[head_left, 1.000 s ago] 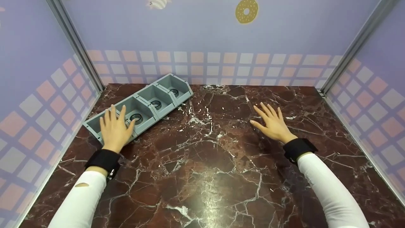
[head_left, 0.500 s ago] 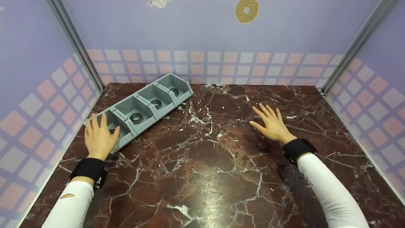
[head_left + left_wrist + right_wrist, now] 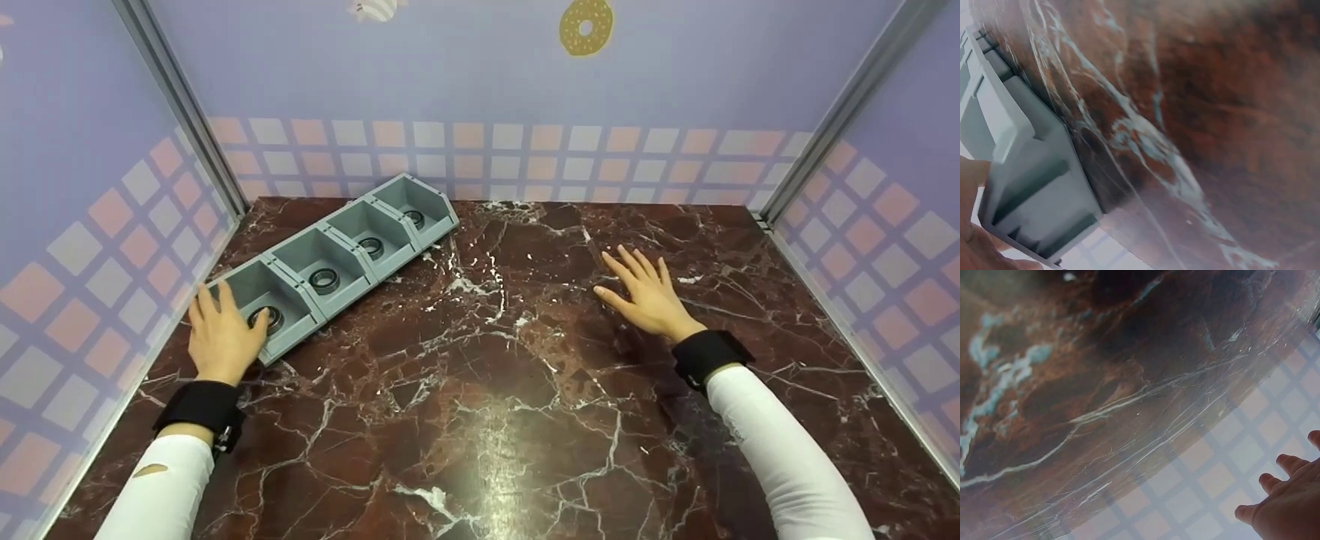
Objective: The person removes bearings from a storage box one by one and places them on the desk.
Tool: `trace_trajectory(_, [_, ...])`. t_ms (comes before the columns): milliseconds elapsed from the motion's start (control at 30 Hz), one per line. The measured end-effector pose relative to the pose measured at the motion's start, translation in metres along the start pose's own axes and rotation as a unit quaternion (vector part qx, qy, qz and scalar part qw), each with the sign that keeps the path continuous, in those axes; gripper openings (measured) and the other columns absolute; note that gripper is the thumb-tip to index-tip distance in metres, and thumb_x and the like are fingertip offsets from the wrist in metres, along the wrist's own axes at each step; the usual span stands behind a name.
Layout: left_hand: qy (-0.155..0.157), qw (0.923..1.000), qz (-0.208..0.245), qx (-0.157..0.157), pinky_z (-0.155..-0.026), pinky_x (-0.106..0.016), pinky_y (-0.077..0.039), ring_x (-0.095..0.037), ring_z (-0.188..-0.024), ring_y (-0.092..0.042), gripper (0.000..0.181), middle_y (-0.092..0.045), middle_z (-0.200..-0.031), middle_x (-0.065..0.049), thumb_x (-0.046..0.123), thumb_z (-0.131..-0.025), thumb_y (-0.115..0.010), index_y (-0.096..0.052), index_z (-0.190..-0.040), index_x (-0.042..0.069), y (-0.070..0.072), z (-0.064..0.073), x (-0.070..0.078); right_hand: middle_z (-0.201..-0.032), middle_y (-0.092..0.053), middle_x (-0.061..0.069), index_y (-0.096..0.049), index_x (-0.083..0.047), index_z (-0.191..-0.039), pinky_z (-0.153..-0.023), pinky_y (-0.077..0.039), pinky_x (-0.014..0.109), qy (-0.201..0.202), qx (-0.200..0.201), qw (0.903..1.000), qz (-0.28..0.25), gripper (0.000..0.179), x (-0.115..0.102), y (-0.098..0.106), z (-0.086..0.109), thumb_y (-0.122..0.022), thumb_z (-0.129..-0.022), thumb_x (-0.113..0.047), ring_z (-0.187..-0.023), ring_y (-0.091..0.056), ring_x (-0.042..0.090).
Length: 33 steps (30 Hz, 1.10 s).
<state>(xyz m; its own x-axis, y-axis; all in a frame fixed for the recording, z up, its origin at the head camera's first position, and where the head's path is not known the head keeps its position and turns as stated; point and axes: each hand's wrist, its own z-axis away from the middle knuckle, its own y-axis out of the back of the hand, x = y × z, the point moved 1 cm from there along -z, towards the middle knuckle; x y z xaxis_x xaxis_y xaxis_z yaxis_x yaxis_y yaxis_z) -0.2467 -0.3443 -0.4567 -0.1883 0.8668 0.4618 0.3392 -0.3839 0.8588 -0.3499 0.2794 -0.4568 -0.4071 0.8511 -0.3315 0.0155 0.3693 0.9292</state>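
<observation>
A grey row of joined open bins (image 3: 341,301) lies slantwise on the table at the left. Each compartment contains a dark ring that looks like a bearing (image 3: 334,286). My left hand (image 3: 225,337) is at the row's near left end, fingers extended and thumb overlapping the nearest compartment and its bearing (image 3: 278,320). In the left wrist view, the fingers (image 3: 977,247) are right beside the bins' end wall (image 3: 1044,180). Over the right part of the table is my right hand (image 3: 646,298), spread and holding nothing; its fingers (image 3: 1292,464) show at the right wrist view's lower right.
The dark red marbled table (image 3: 450,375) has a bright glare near its front. Purple panels with a pale checked band (image 3: 525,150) enclose it at the back and both sides. Metal posts (image 3: 825,112) stand at the back corners.
My left hand has moved left and toward me, from over the bins to their near left end, uncovering the nearest bearing. The right hand has stayed almost still.
</observation>
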Motion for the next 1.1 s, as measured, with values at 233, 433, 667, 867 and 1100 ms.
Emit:
trace_trajectory(233, [0.049, 0.9979, 0.033, -0.026, -0.1, -0.077, -0.034, -0.059, -0.148, -0.011, 0.091, 0.006, -0.164, -0.037, 0.032, -0.104, -0.055, 0.003, -0.161, -0.008, 0.0014, -0.0008, -0.0033, -0.17, -0.017, 0.02, -0.031, -0.012, -0.164, -0.119, 0.007, 0.064, -0.001, 0.0, 1.0, 0.005, 0.075, 0.0002, -0.0004, 0.0008, -0.045, -0.106, -0.057, -0.156, -0.008, 0.043])
trace_trajectory(433, [0.096, 0.9909, 0.077, -0.054, -0.107, -0.073, -0.03, -0.063, -0.144, -0.015, 0.096, 0.007, -0.162, -0.041, 0.034, -0.105, -0.05, 0.016, -0.155, -0.014, 0.001, 0.0009, -0.0025, -0.17, -0.016, 0.019, -0.029, -0.014, -0.165, -0.119, 0.011, 0.062, -0.004, -0.004, 1.0, -0.001, 0.074, 0.0002, -0.0002, 0.0018, -0.046, -0.106, -0.056, -0.156, -0.007, 0.043])
trace_trajectory(667, [0.124, 0.984, 0.093, -0.088, -0.114, -0.066, -0.024, -0.066, -0.14, -0.021, 0.093, -0.008, -0.154, -0.051, 0.037, -0.106, -0.044, 0.012, -0.151, -0.022, 0.0009, 0.0025, -0.0043, -0.17, -0.015, 0.018, -0.028, -0.015, -0.165, -0.119, 0.009, 0.063, -0.008, -0.011, 0.9999, 0.007, 0.073, -0.0005, 0.0006, 0.0027, -0.046, -0.106, -0.055, -0.155, -0.008, 0.044])
trace_trajectory(867, [0.129, 0.9825, 0.106, -0.083, -0.113, -0.066, -0.028, -0.066, -0.136, -0.029, 0.089, -0.017, -0.15, -0.053, 0.031, -0.104, -0.047, 0.006, -0.152, -0.024, 0.0002, 0.0014, -0.0046, -0.17, -0.015, 0.018, -0.027, -0.016, -0.165, -0.119, 0.01, 0.062, -0.011, -0.014, 0.9998, 0.007, 0.074, -0.0011, 0.001, 0.0017, -0.047, -0.106, -0.055, -0.156, -0.005, 0.042])
trace_trajectory(1100, [0.131, 0.9817, 0.118, -0.071, -0.111, -0.066, -0.031, -0.066, -0.132, -0.035, 0.085, -0.028, -0.144, -0.054, 0.026, -0.103, -0.049, -0.002, -0.15, -0.027, -0.0007, 0.0008, -0.0047, -0.17, -0.016, 0.019, -0.028, -0.015, -0.165, -0.119, 0.01, 0.063, -0.009, -0.012, 0.9999, 0.007, 0.073, -0.0014, 0.0026, 0.0014, -0.047, -0.106, -0.054, -0.156, -0.008, 0.043])
